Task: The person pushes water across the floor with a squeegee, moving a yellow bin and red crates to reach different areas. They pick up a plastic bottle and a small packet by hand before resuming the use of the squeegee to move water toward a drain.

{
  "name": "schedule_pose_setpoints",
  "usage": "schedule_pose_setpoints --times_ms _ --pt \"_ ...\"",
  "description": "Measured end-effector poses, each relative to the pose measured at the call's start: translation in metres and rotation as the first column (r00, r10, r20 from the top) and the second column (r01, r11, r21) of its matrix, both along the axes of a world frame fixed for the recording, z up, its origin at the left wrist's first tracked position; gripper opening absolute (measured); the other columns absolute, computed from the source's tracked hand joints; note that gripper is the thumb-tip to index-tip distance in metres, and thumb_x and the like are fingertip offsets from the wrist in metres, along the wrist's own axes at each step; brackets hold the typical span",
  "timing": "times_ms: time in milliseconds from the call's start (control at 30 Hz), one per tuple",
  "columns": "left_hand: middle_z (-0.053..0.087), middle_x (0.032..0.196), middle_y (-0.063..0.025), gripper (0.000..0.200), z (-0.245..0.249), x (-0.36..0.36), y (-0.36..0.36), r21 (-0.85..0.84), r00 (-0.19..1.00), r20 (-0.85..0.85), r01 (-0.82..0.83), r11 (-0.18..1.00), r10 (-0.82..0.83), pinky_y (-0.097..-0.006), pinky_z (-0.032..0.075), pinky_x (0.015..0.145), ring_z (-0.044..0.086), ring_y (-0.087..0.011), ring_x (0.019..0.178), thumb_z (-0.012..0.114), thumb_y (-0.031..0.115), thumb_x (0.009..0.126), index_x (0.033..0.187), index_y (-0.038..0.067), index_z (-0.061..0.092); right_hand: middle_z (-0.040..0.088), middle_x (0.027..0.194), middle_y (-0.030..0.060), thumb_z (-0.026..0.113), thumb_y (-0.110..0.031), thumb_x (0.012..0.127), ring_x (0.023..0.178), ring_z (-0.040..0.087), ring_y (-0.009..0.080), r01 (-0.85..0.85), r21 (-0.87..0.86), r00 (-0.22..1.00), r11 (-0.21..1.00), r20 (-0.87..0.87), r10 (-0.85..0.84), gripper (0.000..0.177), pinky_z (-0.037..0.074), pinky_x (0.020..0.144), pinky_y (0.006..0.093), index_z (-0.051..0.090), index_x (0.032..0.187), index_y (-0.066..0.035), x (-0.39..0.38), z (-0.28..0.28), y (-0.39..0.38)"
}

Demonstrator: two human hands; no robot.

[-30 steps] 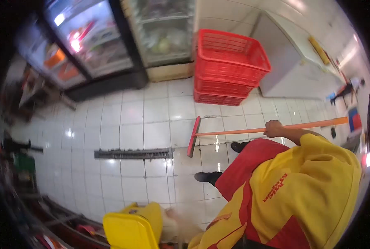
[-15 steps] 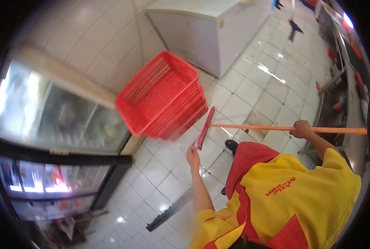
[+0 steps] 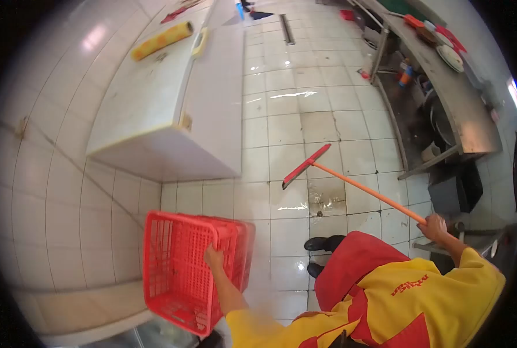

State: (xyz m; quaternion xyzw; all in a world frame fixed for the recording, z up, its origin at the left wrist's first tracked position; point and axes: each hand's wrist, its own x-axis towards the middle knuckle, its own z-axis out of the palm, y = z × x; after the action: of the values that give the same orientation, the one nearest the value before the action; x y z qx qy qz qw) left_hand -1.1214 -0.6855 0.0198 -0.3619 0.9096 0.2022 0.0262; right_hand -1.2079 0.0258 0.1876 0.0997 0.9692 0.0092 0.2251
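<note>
Care helped here: the left hand (image 3: 214,256) gripped the rim of the red baskets (image 3: 174,272), maybe a stack, wanting a firm hold, while the right hand (image 3: 434,226) clenched the wiper (image 3: 363,188).

The stacked red plastic lattice baskets (image 3: 180,272) are bright red throughout, their walls an open grid. The long-handled floor squeegee (image 3: 357,185) has a red head and a plain orange pole. The white metal chest freezer (image 3: 154,116) is plain white with yellowish latches. On its lid lies a yellow cylindrical roll (image 3: 161,40) with faint orange speckles. Beside the freezer, the tiled floor (image 3: 282,116) shows white squares, dark grout and brownish stains. The person's short-sleeved uniform (image 3: 398,307) is yellow with red panels and red lettering.
</note>
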Motion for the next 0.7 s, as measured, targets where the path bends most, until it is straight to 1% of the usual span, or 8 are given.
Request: schedule_pose_setpoints --times_ms 133,233,300,367,433,533,633,700 --pt "0.061 0.077 -0.0186 0.026 -0.006 0.015 0.026 -0.110 0.994 0.032 0.112 0.988 -0.109 -0.0400 0.044 0.064 0.058 -0.0357 0.072 0.058 0.011 0.065 0.090 0.002 0.060 0.061 0.075 0.0202 0.062 -0.031 0.069 0.078 0.059 0.0352 0.346 -0.068 0.938 0.936 -0.008 -0.348 0.033 0.047 0.070 0.0423 0.063 0.075 0.001 0.057 -0.005 0.004" --pt "0.060 0.072 -0.0197 0.023 -0.051 0.035 0.041 -0.125 0.973 -0.085 0.204 0.971 -0.215 -0.0411 0.044 0.062 0.058 -0.0363 0.069 0.058 0.013 0.064 0.084 0.003 0.061 0.061 0.076 0.0210 0.063 -0.032 0.067 0.077 0.059 0.0360 0.457 0.006 0.887 0.889 -0.081 -0.455 0.034 0.046 0.070 0.0428 0.064 0.077 0.001 0.101 -0.027 0.018" --pt "0.059 0.073 -0.0207 0.022 -0.037 0.033 0.087 -0.047 0.927 -0.186 0.322 0.946 -0.325 -0.0425 0.043 0.061 0.058 -0.0371 0.071 0.057 0.017 0.066 0.082 0.003 0.061 0.060 0.076 0.0217 0.063 -0.032 0.068 0.077 0.059 0.0373 0.484 -0.013 0.864 0.875 -0.148 -0.481 0.036 0.047 0.069 0.0426 0.063 0.076 0.003 0.137 -0.057 0.037" --pt "0.059 0.073 -0.0207 0.023 -0.038 0.033 0.115 -0.043 0.904 -0.112 0.411 0.911 -0.413 -0.0442 0.043 0.061 0.057 -0.0374 0.072 0.056 0.020 0.068 0.083 0.004 0.061 0.060 0.085 0.0203 0.067 -0.035 0.065 0.085 0.058 0.0350 0.628 -0.055 0.777 0.776 -0.011 -0.630 0.043 0.046 0.072 0.0430 0.060 0.083 0.003 0.147 -0.032 0.018" --pt "0.060 0.074 -0.0198 0.022 0.021 0.014 0.165 0.088 0.896 0.048 0.437 0.895 -0.442 -0.0454 0.043 0.061 0.058 -0.0372 0.072 0.056 0.020 0.070 0.086 0.006 0.060 0.059 0.087 0.0210 0.066 -0.035 0.066 0.087 0.057 0.0365 0.666 -0.083 0.745 0.741 0.016 -0.667 0.046 0.045 0.073 0.0434 0.057 0.088 0.005 0.170 -0.042 0.022" --pt "0.060 0.075 -0.0199 0.022 -0.020 -0.001 0.210 0.009 0.809 -0.069 0.586 0.810 -0.584 -0.0464 0.045 0.062 0.058 -0.0368 0.072 0.052 0.012 0.071 0.091 0.007 0.059 0.060 0.073 0.0211 0.066 -0.028 0.070 0.072 0.061 0.0328 0.702 -0.151 0.689 0.696 -0.106 -0.717 0.037 0.046 0.060 0.0409 0.058 0.079 0.007 0.202 -0.060 0.012" --pt "0.061 0.074 -0.0190 0.028 -0.015 -0.056 0.262 0.030 0.756 -0.058 0.654 0.756 -0.652 -0.0455 0.046 0.063 0.059 -0.0364 0.071 0.050 0.007 0.070 0.097 0.006 0.058 0.059 0.069 0.0191 0.066 -0.025 0.071 0.066 0.061 0.0290 0.772 -0.204 0.609 0.601 -0.031 -0.793 0.033 0.045 0.057 0.0399 0.058 0.078 0.007 0.228 -0.078 0.009" --pt "0.061 0.081 -0.0195 0.029 -0.013 -0.093 0.292 0.079 0.709 -0.056 0.705 0.705 -0.703 -0.0427 0.045 0.070 0.059 -0.0349 0.078 0.052 0.013 0.074 0.100 0.004 0.057 0.058 0.067 0.0171 0.065 -0.024 0.073 0.059 0.059 0.0265 0.718 -0.203 0.681 0.665 0.009 -0.732 0.034 0.044 0.052 0.0393 0.056 0.079 0.007 0.246 -0.103 0.021"
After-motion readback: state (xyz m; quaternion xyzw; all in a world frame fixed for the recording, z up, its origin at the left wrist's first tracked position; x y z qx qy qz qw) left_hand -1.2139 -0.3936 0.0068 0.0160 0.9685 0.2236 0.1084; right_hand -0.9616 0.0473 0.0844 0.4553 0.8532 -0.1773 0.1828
